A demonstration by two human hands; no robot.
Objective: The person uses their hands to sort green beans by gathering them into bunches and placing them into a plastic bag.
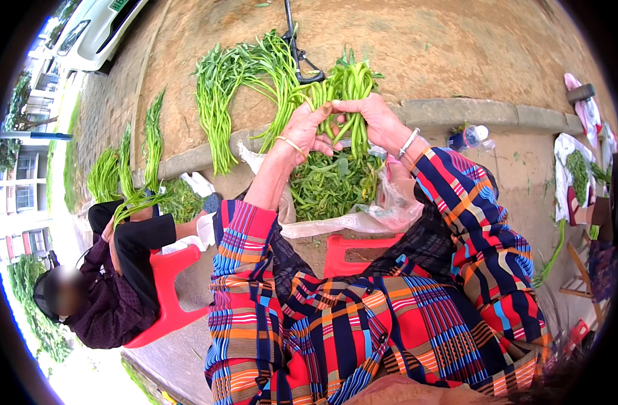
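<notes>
Both my hands are raised over an open plastic sack (334,223) filled with loose green leaves (334,185). My left hand (309,129), with a bangle at the wrist, has its fingers closed on the stems beside a bunch of leafy green stems (357,83). My right hand (372,119), wearing a silver-coloured bracelet, grips the same bunch, and the thumbs and index fingers of both hands meet at it. The bunch's lower ends hang just above the leaves. Long-stemmed greens (215,101) lie in a pile beyond my left hand.
A black metal stand or handle (309,76) lies by the pile. The stone curb (456,112) crosses behind the sack, with a clear plastic bottle (473,135) near it. A person (106,298) sits on a red plastic stool (172,288) at left; another person's foot shows at right.
</notes>
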